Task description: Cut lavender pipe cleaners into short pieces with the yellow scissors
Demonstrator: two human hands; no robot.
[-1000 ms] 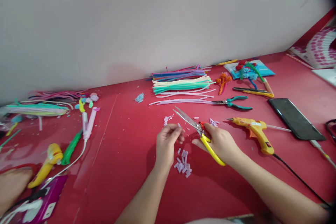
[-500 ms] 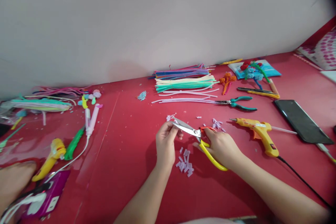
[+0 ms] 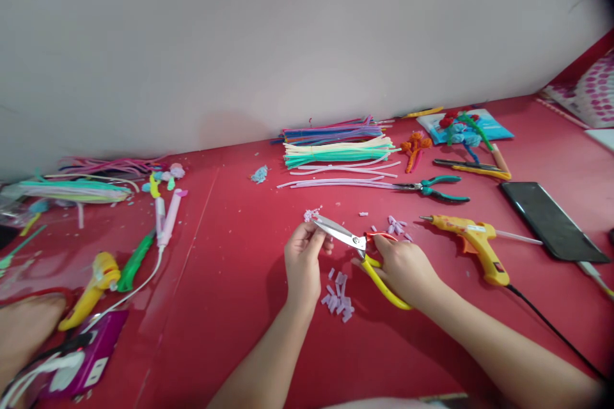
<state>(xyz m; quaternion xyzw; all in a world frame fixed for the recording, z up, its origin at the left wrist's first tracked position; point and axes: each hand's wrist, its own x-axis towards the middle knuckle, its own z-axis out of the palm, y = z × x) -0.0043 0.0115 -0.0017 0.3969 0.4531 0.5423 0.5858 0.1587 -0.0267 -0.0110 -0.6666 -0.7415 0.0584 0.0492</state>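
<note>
My right hand (image 3: 401,263) grips a pair of scissors (image 3: 355,240) with one red and one yellow handle. Their blades point left and lie close together, the tips at the fingers of my left hand (image 3: 305,262). My left thumb and fingers are pinched together; whatever they hold is too small to make out. On the red table below the scissors lies a pile of short lilac pieces (image 3: 338,297). More lilac pieces (image 3: 396,225) lie behind my right hand, and fine lilac bits (image 3: 311,214) are just beyond my left fingertips.
Pipe cleaner bundles (image 3: 336,150) lie toward the wall, with pliers (image 3: 426,188) in front of them. At right are a yellow glue gun (image 3: 472,239) and a phone (image 3: 551,220). At left are another glue gun (image 3: 93,287), a purple box (image 3: 103,348) and another person's arm (image 3: 29,332).
The scissor blades have closed a little further, and the yellow handle has shifted slightly up and left. My left hand has stayed nearly still.
</note>
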